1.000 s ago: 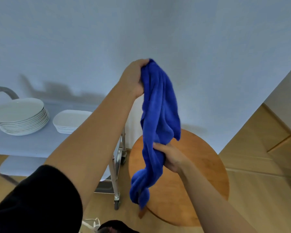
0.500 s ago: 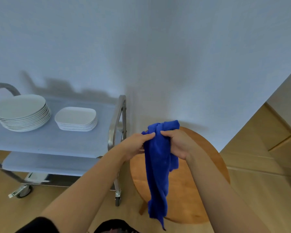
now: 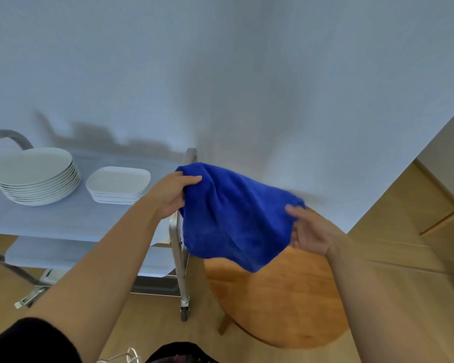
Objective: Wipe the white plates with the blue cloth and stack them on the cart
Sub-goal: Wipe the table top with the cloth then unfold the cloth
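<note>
The blue cloth (image 3: 233, 218) is spread out in the air between my hands, above the round wooden table. My left hand (image 3: 171, 196) pinches its upper left corner, and my right hand (image 3: 309, 231) grips its right edge. A stack of round white plates (image 3: 34, 176) sits at the left on the top shelf of the cart (image 3: 63, 221). A smaller stack of rounded rectangular white plates (image 3: 118, 184) stands beside it, just left of my left hand.
The round wooden table (image 3: 281, 297) stands to the right of the cart, below the cloth. The cart has a metal frame (image 3: 178, 258), a lower shelf and wheels. A pale wall runs behind, with wooden floor beneath.
My hands have pulled apart, and the cloth that hung bunched in a long strip is now stretched wide between them. My left hand came down from high up.
</note>
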Available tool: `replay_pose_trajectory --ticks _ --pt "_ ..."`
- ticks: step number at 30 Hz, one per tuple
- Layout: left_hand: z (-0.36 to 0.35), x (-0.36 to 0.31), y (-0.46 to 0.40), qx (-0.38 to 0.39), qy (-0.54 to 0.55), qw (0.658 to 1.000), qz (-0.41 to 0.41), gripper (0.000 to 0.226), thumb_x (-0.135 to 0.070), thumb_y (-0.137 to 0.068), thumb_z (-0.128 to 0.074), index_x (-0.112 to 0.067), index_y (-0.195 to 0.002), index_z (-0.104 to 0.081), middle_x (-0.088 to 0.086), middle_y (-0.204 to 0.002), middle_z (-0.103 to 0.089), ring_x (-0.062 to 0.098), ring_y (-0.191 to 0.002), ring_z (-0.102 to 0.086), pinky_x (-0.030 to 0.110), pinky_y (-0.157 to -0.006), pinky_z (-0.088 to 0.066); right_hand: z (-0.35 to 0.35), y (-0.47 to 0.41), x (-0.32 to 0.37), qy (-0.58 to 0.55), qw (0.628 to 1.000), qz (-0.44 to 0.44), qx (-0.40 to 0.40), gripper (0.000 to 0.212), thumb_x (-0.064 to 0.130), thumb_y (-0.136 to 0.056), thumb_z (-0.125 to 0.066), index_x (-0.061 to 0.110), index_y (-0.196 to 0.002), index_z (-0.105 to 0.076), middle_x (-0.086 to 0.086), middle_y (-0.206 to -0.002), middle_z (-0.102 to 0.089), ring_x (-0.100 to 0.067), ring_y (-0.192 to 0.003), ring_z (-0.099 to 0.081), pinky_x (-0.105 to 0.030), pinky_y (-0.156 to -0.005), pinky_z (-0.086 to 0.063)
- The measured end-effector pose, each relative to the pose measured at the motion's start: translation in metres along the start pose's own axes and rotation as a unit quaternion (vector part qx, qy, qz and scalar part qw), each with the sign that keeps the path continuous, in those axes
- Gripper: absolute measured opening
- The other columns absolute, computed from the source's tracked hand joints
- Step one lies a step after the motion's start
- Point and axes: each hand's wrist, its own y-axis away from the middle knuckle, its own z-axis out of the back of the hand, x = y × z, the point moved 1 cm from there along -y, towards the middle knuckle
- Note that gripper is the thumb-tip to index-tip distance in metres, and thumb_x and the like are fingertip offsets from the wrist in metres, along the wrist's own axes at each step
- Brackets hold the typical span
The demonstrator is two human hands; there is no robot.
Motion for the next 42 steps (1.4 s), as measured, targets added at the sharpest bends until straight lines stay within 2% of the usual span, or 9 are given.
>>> replay_pose_trajectory --ticks 5,11,16,21,24,29,36,39,42 --pt "0.001 0.004 -0.007 -0.022 -0.357 0.930 0.082 0.008 -0.016 -0.095 -0.052 -0.011 -0.101 -0.055 0.008 -0.101 -0.063 0.024 -0.094 -0.061 0.035 -0.077 -0.053 0.006 -0.013 0.010 0.192 0.968 0.009 -0.164 0.044 -0.003 -0.085 -0.060 0.010 -0.126 -0.052 -0.015 -0.116 -0.061 -0.021 -0.088 -0.059 -0.031 -0.071 -0.048" --pt "0.029 0.011 -0.009 -0.156 -0.257 0.947 0.113 0.017 -0.014 -0.089 -0.065 -0.007 -0.077 -0.055 0.009 -0.077 -0.061 0.017 -0.067 -0.057 0.025 -0.052 -0.046 0.023 -0.001 0.025 0.153 0.958 0.155 -0.186 0.050 -0.010 -0.086 -0.054 0.022 -0.125 -0.053 -0.017 -0.116 -0.051 -0.024 -0.090 -0.056 -0.037 -0.071 -0.053" --pt "0.034 0.010 -0.013 -0.224 -0.192 0.954 0.042 0.016 -0.016 -0.092 -0.060 -0.003 -0.097 -0.053 0.013 -0.099 -0.057 0.025 -0.093 -0.055 0.032 -0.073 -0.049 0.029 0.002 0.037 0.402 0.886 0.133 -0.187 0.050 0.000 -0.082 -0.064 0.024 -0.124 -0.053 -0.010 -0.100 -0.060 -0.022 -0.088 -0.059 -0.027 -0.075 -0.049" --pt "0.029 0.001 -0.011 -0.133 -0.083 0.987 0.031 0.025 -0.009 -0.090 -0.061 -0.003 -0.115 -0.058 0.011 -0.109 -0.062 0.024 -0.099 -0.058 0.035 -0.084 -0.049 0.037 -0.003 0.034 0.405 0.857 0.159 -0.277 0.008 0.012 -0.084 -0.067 0.008 -0.090 -0.064 -0.005 -0.086 -0.060 -0.022 -0.081 -0.055 -0.028 -0.066 -0.043" --pt "0.031 -0.001 -0.012 -0.160 -0.144 0.976 -0.014 0.027 -0.003 -0.088 -0.063 -0.001 -0.115 -0.060 0.013 -0.111 -0.064 0.025 -0.100 -0.060 0.034 -0.085 -0.051 0.036 -0.002 0.033 0.431 0.822 0.184 -0.322 0.023 0.027 -0.088 -0.064 0.006 -0.081 -0.057 -0.004 -0.075 -0.055 -0.018 -0.067 -0.049 -0.028 -0.057 -0.038" --pt "0.025 -0.016 -0.017 -0.230 -0.272 0.924 -0.135 0.045 -0.010 -0.082 -0.070 -0.013 -0.124 -0.052 0.004 -0.096 -0.060 0.021 -0.093 -0.057 0.029 -0.082 -0.046 0.023 0.002 0.041 0.287 0.896 0.203 -0.272 0.003 0.010 -0.091 -0.060 0.010 -0.088 -0.059 -0.006 -0.085 -0.057 -0.018 -0.075 -0.051 -0.032 -0.069 -0.047" --pt "0.035 -0.038 -0.019 -0.229 -0.309 0.900 -0.206 0.029 -0.008 -0.089 -0.061 -0.011 -0.117 -0.066 0.007 -0.113 -0.066 0.020 -0.102 -0.060 0.026 -0.092 -0.045 0.029 0.013 0.053 0.210 0.923 0.227 -0.231 0.033 -0.009 -0.086 -0.058 0.006 -0.115 -0.062 -0.004 -0.103 -0.062 -0.018 -0.094 -0.059 -0.027 -0.083 -0.048" --pt "0.035 -0.040 -0.018 -0.245 -0.402 0.852 -0.228 0.022 -0.010 -0.091 -0.057 -0.008 -0.111 -0.067 0.011 -0.107 -0.066 0.025 -0.100 -0.059 0.028 -0.089 -0.041 0.030 0.016 0.058 0.347 0.882 0.232 -0.218 0.038 -0.008 -0.085 -0.058 0.016 -0.115 -0.063 0.005 -0.101 -0.062 -0.007 -0.091 -0.059 -0.016 -0.075 -0.045" --pt "0.039 -0.041 -0.018 -0.242 -0.509 0.798 -0.216 0.015 -0.010 -0.093 -0.048 -0.010 -0.084 -0.060 0.013 -0.086 -0.058 0.024 -0.080 -0.048 0.028 -0.072 -0.033 0.027 0.015 0.060 0.584 0.757 0.212 -0.201 0.033 -0.008 -0.083 -0.051 0.019 -0.096 -0.065 0.007 -0.085 -0.061 -0.006 -0.078 -0.055 -0.013 -0.063 -0.038"
